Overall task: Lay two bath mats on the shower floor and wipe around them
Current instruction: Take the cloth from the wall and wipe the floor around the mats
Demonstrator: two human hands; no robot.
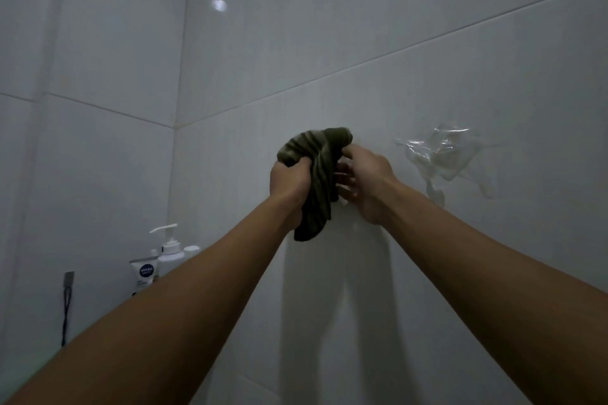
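Tiled wall (329,43) w/ clear hook (441,158) nr gripped cloth (317,161).

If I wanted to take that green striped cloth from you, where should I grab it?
Take the free tail of the cloth, coming from below with your fingers. It hangs loose under the left hand, which grips the bunched middle, while the right hand is at the top, so only the tail is uncovered.

Cloth (316,171) between hands, before wall (362,43)
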